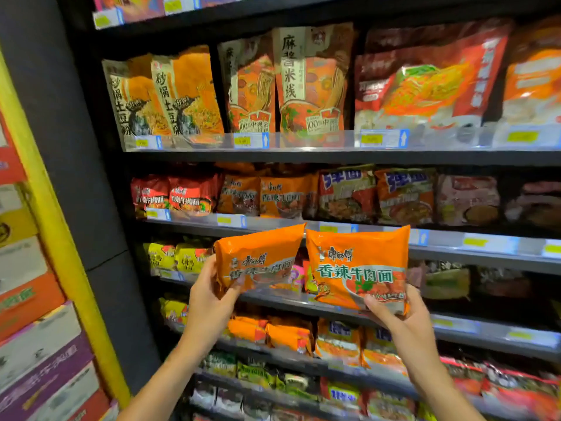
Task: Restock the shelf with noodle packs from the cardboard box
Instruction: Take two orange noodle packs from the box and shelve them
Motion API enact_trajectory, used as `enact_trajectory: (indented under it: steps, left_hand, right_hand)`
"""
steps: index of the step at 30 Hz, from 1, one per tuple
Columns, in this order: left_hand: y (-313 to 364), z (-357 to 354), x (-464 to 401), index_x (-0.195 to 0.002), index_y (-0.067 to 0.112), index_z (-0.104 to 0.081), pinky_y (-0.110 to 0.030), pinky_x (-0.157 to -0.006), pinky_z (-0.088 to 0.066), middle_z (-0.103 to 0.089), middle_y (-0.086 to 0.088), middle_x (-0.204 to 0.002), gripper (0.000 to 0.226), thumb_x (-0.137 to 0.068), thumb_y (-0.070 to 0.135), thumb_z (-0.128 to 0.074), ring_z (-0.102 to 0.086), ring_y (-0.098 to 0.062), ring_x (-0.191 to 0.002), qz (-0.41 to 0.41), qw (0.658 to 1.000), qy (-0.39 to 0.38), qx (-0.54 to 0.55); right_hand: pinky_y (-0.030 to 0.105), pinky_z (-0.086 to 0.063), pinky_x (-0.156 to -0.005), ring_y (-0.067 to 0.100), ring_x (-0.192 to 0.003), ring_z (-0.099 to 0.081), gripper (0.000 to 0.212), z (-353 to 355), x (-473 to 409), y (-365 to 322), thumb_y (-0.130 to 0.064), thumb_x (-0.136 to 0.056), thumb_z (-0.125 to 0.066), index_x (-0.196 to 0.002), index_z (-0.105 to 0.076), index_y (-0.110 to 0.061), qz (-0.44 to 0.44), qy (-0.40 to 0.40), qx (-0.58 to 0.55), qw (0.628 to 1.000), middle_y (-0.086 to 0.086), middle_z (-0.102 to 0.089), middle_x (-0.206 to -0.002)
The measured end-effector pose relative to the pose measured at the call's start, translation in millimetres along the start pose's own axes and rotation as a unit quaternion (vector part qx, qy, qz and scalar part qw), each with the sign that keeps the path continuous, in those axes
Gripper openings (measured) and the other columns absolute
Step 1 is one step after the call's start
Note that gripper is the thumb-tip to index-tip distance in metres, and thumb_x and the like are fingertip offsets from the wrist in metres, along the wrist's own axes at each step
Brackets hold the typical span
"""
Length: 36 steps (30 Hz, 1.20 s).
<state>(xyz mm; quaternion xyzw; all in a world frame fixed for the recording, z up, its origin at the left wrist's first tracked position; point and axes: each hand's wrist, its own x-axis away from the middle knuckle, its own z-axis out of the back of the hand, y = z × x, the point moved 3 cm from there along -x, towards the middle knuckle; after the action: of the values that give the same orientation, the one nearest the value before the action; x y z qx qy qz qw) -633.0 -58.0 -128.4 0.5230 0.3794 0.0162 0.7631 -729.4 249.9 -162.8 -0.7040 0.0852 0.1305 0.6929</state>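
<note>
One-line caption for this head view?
Left hand and right hand each hold an orange noodle pack before stocked shelves.

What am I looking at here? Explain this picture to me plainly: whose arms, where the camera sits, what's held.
There is no machine here. A person wears one wide-angle camera on the head, so you see their own two bare arms reaching forward. The left hand grips one orange noodle pack; the right hand grips a second orange noodle pack. Both are held up in front of a dark store shelf whose rows carry many other noodle bags, with matching orange packs on the row just above. Stacked cartons stand at the left edge.
</note>
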Motion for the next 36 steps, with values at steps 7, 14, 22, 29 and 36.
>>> enact_trajectory:
  steps: [7,14,22,29,36]
  left_hand:
    - [-23,15,-78,-0.133,0.020,-0.048,-0.018,-0.086,-0.051,-0.062,0.012,-0.119,0.046,-0.092,0.010,-0.067,-0.062,-0.002,-0.107,-0.071,0.996,0.050,-0.025]
    - [-49,37,-146,-0.122,0.025,-0.049,-0.021,-0.088,-0.050,-0.057,0.018,-0.112,0.042,-0.090,0.007,-0.069,-0.057,0.003,-0.104,-0.149,0.982,0.086,-0.079]
    - [-80,45,-215,-0.124,0.021,-0.052,-0.036,-0.095,-0.050,-0.057,0.011,-0.124,0.050,-0.084,-0.004,-0.069,-0.057,-0.014,-0.116,-0.257,0.963,0.041,-0.062]
    - [-118,42,-272,-0.120,0.033,-0.052,-0.034,-0.090,-0.053,-0.059,0.004,-0.117,0.058,-0.082,-0.006,-0.071,-0.060,-0.008,-0.108,-0.210,0.977,0.001,-0.021]
    - [-142,38,-293,-0.137,0.024,-0.039,-0.016,-0.090,-0.046,-0.058,0.017,-0.114,0.054,-0.092,0.007,-0.064,-0.055,0.008,-0.107,-0.135,0.984,-0.087,-0.080]
  right_hand:
    - [0.023,-0.049,-0.076,-0.001,-0.090,-0.068,0.040,-44,-64,-3,-0.026,-0.082,-0.077,-0.117,-0.059,-0.021,0.051,-0.031,0.008,0.998,-0.007,-0.072,-0.107]
    - [0.026,-0.052,-0.079,0.003,-0.094,-0.069,0.040,-85,-97,-1,-0.027,-0.081,-0.077,-0.117,-0.061,-0.023,0.066,-0.028,0.011,0.997,-0.009,-0.073,-0.105]
    - [0.004,-0.046,-0.069,-0.006,-0.091,-0.066,0.040,-131,-120,-2,-0.018,-0.084,-0.076,-0.120,-0.060,-0.020,0.090,0.010,0.032,0.995,-0.012,-0.072,-0.101]
    - [0.023,-0.050,-0.081,-0.001,-0.095,-0.067,0.041,-164,-133,-12,-0.025,-0.081,-0.076,-0.119,-0.060,-0.025,0.094,0.047,0.037,0.994,-0.018,-0.071,-0.105]
    - [0.030,-0.048,-0.086,-0.001,-0.097,-0.067,0.041,-179,-141,-13,-0.033,-0.078,-0.076,-0.116,-0.060,-0.032,0.099,0.079,0.044,0.991,-0.022,-0.070,-0.105]
